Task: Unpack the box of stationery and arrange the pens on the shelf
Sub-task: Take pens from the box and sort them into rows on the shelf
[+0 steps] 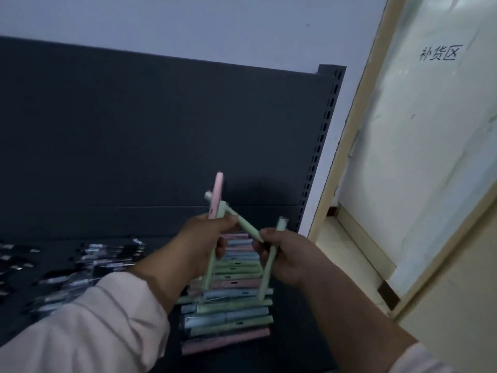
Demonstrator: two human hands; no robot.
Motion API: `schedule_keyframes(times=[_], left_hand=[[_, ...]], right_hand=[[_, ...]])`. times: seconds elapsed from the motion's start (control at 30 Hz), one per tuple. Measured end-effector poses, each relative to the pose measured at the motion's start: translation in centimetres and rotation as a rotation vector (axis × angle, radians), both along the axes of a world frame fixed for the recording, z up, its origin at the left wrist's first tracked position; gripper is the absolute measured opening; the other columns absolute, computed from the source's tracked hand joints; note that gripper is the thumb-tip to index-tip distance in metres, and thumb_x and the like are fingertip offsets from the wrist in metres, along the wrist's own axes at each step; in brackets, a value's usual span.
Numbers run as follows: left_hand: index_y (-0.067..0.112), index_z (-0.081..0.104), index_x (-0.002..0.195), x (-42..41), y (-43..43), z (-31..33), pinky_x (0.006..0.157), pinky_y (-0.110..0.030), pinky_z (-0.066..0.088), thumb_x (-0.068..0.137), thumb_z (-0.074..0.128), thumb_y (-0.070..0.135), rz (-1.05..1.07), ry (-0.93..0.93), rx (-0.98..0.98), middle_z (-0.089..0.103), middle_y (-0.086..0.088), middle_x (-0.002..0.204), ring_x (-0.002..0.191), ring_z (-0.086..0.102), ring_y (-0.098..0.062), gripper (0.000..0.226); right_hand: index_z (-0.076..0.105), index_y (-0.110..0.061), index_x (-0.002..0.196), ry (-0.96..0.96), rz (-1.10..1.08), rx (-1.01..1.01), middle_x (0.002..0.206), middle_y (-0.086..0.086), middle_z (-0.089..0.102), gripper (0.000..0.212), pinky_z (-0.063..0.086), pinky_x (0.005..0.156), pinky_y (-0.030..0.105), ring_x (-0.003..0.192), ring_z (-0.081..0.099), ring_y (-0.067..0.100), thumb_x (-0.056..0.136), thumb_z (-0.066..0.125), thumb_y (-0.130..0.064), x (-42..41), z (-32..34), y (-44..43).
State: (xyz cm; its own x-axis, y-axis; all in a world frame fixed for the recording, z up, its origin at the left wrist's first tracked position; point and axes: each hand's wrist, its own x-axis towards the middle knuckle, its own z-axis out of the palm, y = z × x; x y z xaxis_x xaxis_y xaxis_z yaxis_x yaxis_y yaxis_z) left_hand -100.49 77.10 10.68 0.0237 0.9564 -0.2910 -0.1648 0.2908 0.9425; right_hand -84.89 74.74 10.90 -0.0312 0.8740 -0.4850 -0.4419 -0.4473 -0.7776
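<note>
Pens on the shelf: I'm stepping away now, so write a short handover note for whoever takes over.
Left hand: grip shut on a pink pen and green pens.
Right hand: grip shut on a green pen; a slanted green pen spans both hands.
Done: pastel pen stack laid in a row on the dark shelf; dark pens lie to its left.
Left: place the held pens. Box not in view.

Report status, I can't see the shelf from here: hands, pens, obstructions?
Left hand gripping pink pen plus green pens. Right hand holding green pen. Pastel pens stacked in a row on dark shelf. Nothing blocking.
</note>
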Motion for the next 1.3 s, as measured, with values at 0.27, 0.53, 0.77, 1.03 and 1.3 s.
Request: schedule_keyframes(times=[0.27, 0.53, 0.77, 1.03, 1.3], left_hand=[[0.012, 0.054, 0.080, -0.1, -2.7, 1.1, 0.036, -0.018, 0.033, 0.078, 0.069, -0.001, 0.180, 0.061, 0.091, 0.053, -0.004, 0.062, 0.043, 0.040, -0.010, 0.020], [0.011, 0.062, 0.087, -1.6, -4.3, 1.4, 0.040, -0.019, 0.033, 0.077, 0.068, -0.003, -0.107, 0.411, 0.090, 0.053, -0.001, 0.059, 0.039, 0.041, -0.009, 0.018], [0.013, 0.057, 0.092, -2.7, -4.2, 1.4, 0.041, -0.022, 0.035, 0.089, 0.062, 0.031, 0.026, 0.418, 0.097, 0.052, -0.002, 0.068, 0.048, 0.042, -0.012, 0.019], [0.007, 0.056, 0.089, -3.3, -4.4, 1.9, 0.044, -0.021, 0.041, 0.097, 0.043, 0.014, 0.048, 0.146, -0.056, 0.057, -0.005, 0.070, 0.058, 0.050, -0.015, 0.017], [0.013, 0.062, 0.100, -4.7, -4.3, 1.7, 0.060, -0.032, 0.053, 0.098, 0.048, 0.024, 0.004, 0.096, -0.096, 0.064, -0.006, 0.069, 0.062, 0.059, -0.018, 0.019]], right_hand=[[0.058, -0.015, 0.081, -0.337, 0.377, 0.163, 0.074, 0.002, 0.062, 0.012, 0.038, 0.055, 0.025, 0.070, 0.055, 0.014, 0.088, 0.062, -0.007, -1.3, 0.7, -0.6], [0.060, -0.015, 0.099, -0.195, 0.165, 0.296, 0.072, 0.002, 0.056, 0.012, 0.038, 0.043, 0.022, 0.055, 0.050, 0.011, 0.089, 0.066, -0.018, -0.7, 1.6, 1.1], [0.054, -0.003, 0.087, -0.251, 0.059, 0.233, 0.073, 0.014, 0.055, 0.007, 0.045, 0.051, 0.027, 0.061, 0.054, 0.018, 0.092, 0.054, 0.001, 0.6, -1.0, 1.7], [0.053, -0.006, 0.104, -0.382, 0.088, 0.147, 0.085, 0.012, 0.057, 0.016, 0.039, 0.046, 0.025, 0.060, 0.057, 0.017, 0.091, 0.061, -0.007, 1.3, -2.8, 2.7], [0.052, -0.010, 0.104, -1.057, 0.427, 0.453, 0.086, 0.004, 0.050, 0.017, 0.036, 0.059, 0.025, 0.073, 0.048, 0.015, 0.090, 0.044, -0.004, -1.2, -1.2, 3.3]])
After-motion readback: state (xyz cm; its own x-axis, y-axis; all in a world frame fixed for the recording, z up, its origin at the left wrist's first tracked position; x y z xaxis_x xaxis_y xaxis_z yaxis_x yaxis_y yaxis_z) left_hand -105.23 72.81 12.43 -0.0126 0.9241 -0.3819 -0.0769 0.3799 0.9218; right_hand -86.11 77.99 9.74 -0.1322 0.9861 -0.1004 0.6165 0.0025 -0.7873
